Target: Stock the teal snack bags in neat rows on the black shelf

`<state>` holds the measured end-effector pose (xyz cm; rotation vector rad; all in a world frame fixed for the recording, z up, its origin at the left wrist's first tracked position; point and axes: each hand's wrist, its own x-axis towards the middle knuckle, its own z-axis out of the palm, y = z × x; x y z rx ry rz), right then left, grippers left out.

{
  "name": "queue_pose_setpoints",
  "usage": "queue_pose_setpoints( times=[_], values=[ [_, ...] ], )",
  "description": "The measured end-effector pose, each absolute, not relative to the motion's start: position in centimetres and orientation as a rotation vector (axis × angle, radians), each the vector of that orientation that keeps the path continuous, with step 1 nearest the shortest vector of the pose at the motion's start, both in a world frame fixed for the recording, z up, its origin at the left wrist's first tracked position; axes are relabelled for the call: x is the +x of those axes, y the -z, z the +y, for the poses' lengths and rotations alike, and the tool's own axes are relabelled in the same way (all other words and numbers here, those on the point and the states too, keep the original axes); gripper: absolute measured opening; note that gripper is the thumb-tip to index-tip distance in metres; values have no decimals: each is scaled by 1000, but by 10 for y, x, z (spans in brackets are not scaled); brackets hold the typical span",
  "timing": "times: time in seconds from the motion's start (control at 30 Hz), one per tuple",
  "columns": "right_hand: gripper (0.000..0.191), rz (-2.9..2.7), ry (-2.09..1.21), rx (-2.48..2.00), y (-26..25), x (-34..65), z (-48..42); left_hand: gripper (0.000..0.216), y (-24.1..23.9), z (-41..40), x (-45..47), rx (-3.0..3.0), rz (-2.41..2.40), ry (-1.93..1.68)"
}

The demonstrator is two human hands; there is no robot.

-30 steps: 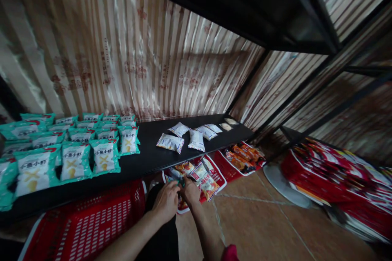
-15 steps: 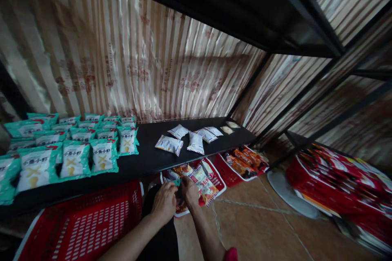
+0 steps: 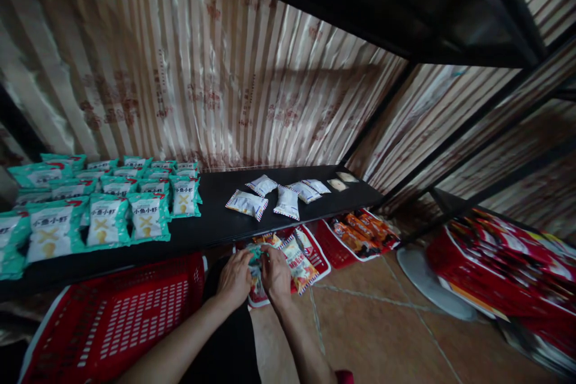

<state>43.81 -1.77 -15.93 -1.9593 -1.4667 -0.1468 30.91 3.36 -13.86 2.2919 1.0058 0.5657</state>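
My left hand (image 3: 236, 278) and my right hand (image 3: 275, 275) are close together over a red basket with a white rim (image 3: 324, 270). Their curled fingers grip a teal snack bag (image 3: 255, 250), mostly hidden behind the hands. Inside that basket, beside my right hand, lie orange-and-white snack bags (image 3: 297, 263) with striped edges. Up on the black shelf (image 3: 211, 201), at the left, several teal-and-white snack bags (image 3: 107, 220) stand in rows. Farther right on it, several white packets (image 3: 287, 201) lie loosely, with two small flat packets (image 3: 342, 180) near the far end.
An upright red basket (image 3: 139, 318) with a slotted side stands at lower left, below the shelf. Right of the hands, another red basket holds orange packets (image 3: 360, 233). Red packages (image 3: 508, 276) are piled at far right above a tiled floor (image 3: 378, 324). A black upper shelf (image 3: 360, 6) hangs overhead.
Both hands have risen slightly in view, still together on the teal bag, and more of its teal film shows between the fingers. The camera view has shifted a little.
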Motion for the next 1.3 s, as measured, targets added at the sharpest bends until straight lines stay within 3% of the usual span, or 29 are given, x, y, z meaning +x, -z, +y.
queue_pose_setpoints(
  times=[0.27,0.53,0.9,1.13,1.3],
  values=[
    [21,-1464,204,-1841,132,438,-21,44,152,42,301,2087,941,-844],
    [24,-1347,112,-1724,76,413,-15,32,117,50,274,1949,957,-1096],
    [32,-1005,-497,-1465,34,367,14,38,63,61,235,1228,785,-1194],
    [36,-1037,-752,-1301,39,333,39,34,66,73,210,1045,919,-1389],
    [52,-1207,-1032,-1194,48,307,40,32,74,87,186,998,1060,-1480]
  ],
)
